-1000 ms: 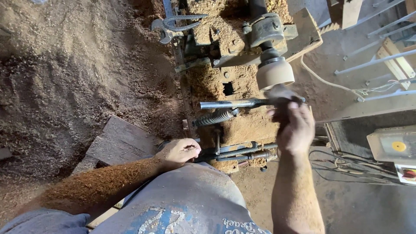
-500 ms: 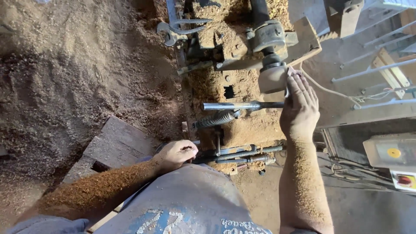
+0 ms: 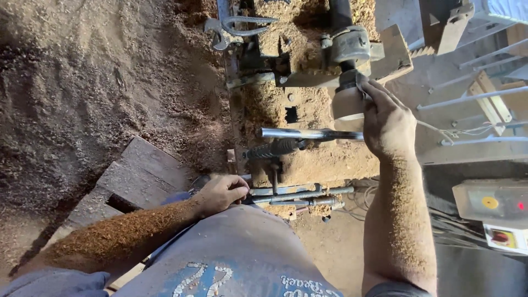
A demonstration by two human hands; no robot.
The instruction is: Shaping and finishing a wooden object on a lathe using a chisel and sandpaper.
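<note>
Sawdust coats both forearms. Right hand (image 3: pixel 386 124) wraps its fingers over the pale wood blank (image 3: pixel 347 107) on the lathe (image 3: pixel 308 60), far right. Left hand (image 3: pixel 220 192) pinches a metal rod (image 3: pixel 300 193) near the body.

At the right edge, a pale grey control box (image 3: pixel 492 204) carries a round yellow label (image 3: pixel 489 202) and a small red light (image 3: pixel 520 205); below it lies a white tag with red marking (image 3: pixel 505 238).

Sawdust-covered workshop floor in warm sunlight

Thick sawdust (image 3: pixel 82 82) blanketed the ground; dark wooden planks (image 3: pixel 126 176) lay half buried at the left, while grey metal bars (image 3: pixel 473 96) and a control box (image 3: pixel 489 206) stood at the right.
</note>
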